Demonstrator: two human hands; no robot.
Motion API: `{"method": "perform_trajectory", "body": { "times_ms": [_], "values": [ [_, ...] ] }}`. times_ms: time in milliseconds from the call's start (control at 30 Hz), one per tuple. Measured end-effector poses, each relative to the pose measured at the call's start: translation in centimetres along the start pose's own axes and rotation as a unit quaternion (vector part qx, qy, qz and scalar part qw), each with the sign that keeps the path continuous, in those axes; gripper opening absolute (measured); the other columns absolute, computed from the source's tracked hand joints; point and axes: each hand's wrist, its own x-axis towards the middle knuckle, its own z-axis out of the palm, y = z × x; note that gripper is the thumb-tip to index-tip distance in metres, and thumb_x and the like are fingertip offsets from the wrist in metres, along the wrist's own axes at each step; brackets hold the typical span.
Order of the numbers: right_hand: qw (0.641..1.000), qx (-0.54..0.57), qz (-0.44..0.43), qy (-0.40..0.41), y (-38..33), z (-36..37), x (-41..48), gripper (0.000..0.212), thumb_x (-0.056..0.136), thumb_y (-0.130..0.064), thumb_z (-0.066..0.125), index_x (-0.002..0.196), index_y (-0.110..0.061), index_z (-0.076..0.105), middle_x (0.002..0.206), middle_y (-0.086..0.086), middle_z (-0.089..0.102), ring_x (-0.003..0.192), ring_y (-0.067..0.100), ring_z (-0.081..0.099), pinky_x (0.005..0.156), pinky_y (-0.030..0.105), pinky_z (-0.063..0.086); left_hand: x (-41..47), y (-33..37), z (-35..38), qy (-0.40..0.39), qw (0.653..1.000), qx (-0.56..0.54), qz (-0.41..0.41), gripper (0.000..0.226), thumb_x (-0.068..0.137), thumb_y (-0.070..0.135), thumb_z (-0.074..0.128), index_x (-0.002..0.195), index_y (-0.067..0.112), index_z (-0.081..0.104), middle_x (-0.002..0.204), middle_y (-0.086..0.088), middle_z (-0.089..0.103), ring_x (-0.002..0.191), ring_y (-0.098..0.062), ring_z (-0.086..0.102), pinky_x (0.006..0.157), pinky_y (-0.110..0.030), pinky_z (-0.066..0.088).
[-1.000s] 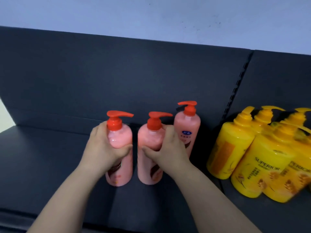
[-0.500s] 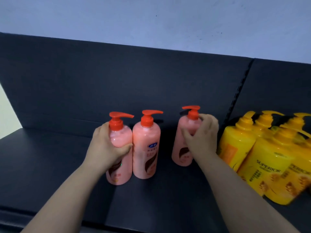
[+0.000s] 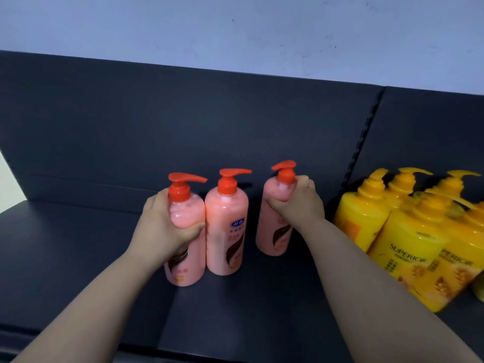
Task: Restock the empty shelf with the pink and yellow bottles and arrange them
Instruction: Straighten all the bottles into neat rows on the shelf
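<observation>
Three pink pump bottles with red caps stand upright on the dark shelf [image 3: 78,244]. My left hand [image 3: 162,226] grips the left pink bottle [image 3: 187,268] around its upper body. The middle pink bottle [image 3: 226,231] stands free, touching the left one. My right hand [image 3: 298,205] grips the right pink bottle [image 3: 272,237] at its shoulder, a gap away from the middle one; its pump spout points left. Several yellow pump bottles [image 3: 408,260] marked SUPERIOR are clustered on the shelf at the right.
The shelf's dark back panel [image 3: 183,121] rises behind the bottles, with a slotted upright post [image 3: 364,142] between the pink and yellow groups. Bare shelf surface stretches left of the pink bottles and in front of them. A pale wall [image 3: 235,30] is above.
My right hand let go of the middle bottle, moved right to the third pink bottle and now grips it at the shoulder. The third bottle's spout has turned left. My left hand kept its hold.
</observation>
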Motion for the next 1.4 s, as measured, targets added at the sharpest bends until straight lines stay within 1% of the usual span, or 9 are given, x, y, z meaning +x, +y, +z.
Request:
{"method": "perform_trajectory", "body": {
  "times_ms": [167, 300, 633, 733, 867, 1067, 1200, 1300, 1400],
  "values": [
    [0.99, 0.074, -0.048, -0.11, -0.1, -1.5, 0.2, 0.047, 0.071, -0.043, 0.07, 0.108, -0.024, 0.048, 0.114, 0.0, 0.056, 0.107, 0.025, 0.056, 0.09, 0.042, 0.048, 0.1, 0.9, 1.2, -0.019, 1.0, -0.013, 0.011, 0.066, 0.057, 0.025, 0.084, 0.115, 0.026, 0.052, 0.106, 0.005, 0.055, 0.104, -0.019, 0.053, 0.081, -0.029, 0.044],
    [0.997, -0.028, -0.025, -0.07, -0.5, -0.9, 0.4, 0.075, 0.071, -0.06, 0.065, 0.13, -0.02, 0.042, 0.128, 0.005, 0.038, 0.122, 0.028, 0.041, 0.099, 0.041, 0.04, 0.0, 1.7, 2.0, -0.021, 1.0, -0.018, 0.006, 0.069, 0.058, 0.024, 0.085, 0.117, 0.028, 0.05, 0.109, 0.004, 0.052, 0.107, -0.017, 0.05, 0.084, -0.029, 0.042],
    [0.971, 0.159, -0.094, -0.155, 0.4, -2.4, 0.9, 0.042, 0.079, -0.016, 0.068, 0.12, -0.016, 0.055, 0.104, -0.008, 0.052, 0.1, 0.012, 0.053, 0.076, 0.015, 0.048, 0.2, 1.4, 2.4, -0.021, 1.0, -0.019, 0.001, 0.068, 0.056, 0.031, 0.083, 0.116, 0.029, 0.051, 0.108, 0.005, 0.055, 0.106, -0.018, 0.053, 0.085, -0.035, 0.048],
    [0.984, 0.137, -0.015, -0.117, -0.7, -0.8, 1.3, 0.058, 0.07, -0.049, 0.072, 0.115, -0.018, 0.051, 0.116, 0.0, 0.043, 0.109, 0.022, 0.051, 0.091, 0.038, 0.048, 0.1, 1.6, 2.5, -0.016, 1.0, -0.018, 0.005, 0.067, 0.057, 0.028, 0.084, 0.115, 0.03, 0.05, 0.108, 0.006, 0.054, 0.107, -0.019, 0.052, 0.085, -0.033, 0.047],
    [0.996, 0.067, 0.026, -0.055, -0.9, -0.1, 1.5, 0.072, 0.069, -0.055, 0.072, 0.122, -0.015, 0.044, 0.123, 0.009, 0.041, 0.109, 0.03, 0.052, 0.089, 0.037, 0.045, 0.0, 1.5, 2.4, -0.019, 1.0, -0.023, 0.005, 0.067, 0.057, 0.028, 0.084, 0.113, 0.035, 0.048, 0.109, 0.006, 0.053, 0.108, -0.017, 0.051, 0.085, -0.031, 0.046],
    [0.952, 0.26, -0.029, -0.158, 1.1, -0.9, 2.0, 0.065, 0.073, -0.027, 0.075, 0.13, -0.028, 0.042, 0.128, -0.006, 0.051, 0.124, 0.013, 0.047, 0.097, 0.026, 0.04, 0.1, 1.6, 2.3, -0.022, 0.999, -0.024, 0.004, 0.069, 0.057, 0.027, 0.085, 0.116, 0.032, 0.049, 0.11, 0.006, 0.053, 0.108, -0.018, 0.052, 0.086, -0.034, 0.047],
    [0.991, 0.115, 0.001, -0.075, -0.5, 0.8, 2.1, 0.091, 0.062, -0.065, 0.071, 0.136, -0.021, 0.042, 0.137, 0.004, 0.036, 0.129, 0.022, 0.034, 0.105, 0.031, 0.032, 0.0, 1.9, 2.2, -0.025, 0.999, -0.028, -0.001, 0.072, 0.059, 0.024, 0.086, 0.118, 0.035, 0.046, 0.112, 0.007, 0.048, 0.108, -0.014, 0.048, 0.085, -0.028, 0.042],
    [0.987, 0.155, -0.024, -0.025, -0.2, 0.7, 2.1, 0.079, 0.062, -0.054, 0.079, 0.127, -0.021, 0.05, 0.124, 0.002, 0.05, 0.118, 0.021, 0.049, 0.1, 0.032, 0.041, -0.1, 1.9, 2.1, -0.027, 0.999, -0.026, 0.003, 0.072, 0.059, 0.024, 0.086, 0.117, 0.036, 0.045, 0.113, 0.006, 0.048, 0.108, -0.014, 0.048, 0.084, -0.027, 0.04],
    [0.963, 0.241, -0.011, -0.115, 0.9, -0.7, 2.3, 0.06, 0.069, -0.033, 0.082, 0.119, -0.022, 0.052, 0.119, -0.006, 0.056, 0.106, 0.01, 0.054, 0.089, 0.024, 0.043, -0.2, 1.8, 2.0, -0.03, 0.999, -0.028, 0.004, 0.072, 0.058, 0.024, 0.086, 0.116, 0.037, 0.044, 0.112, 0.006, 0.049, 0.108, -0.014, 0.048, 0.084, -0.028, 0.041]
  ]
}}
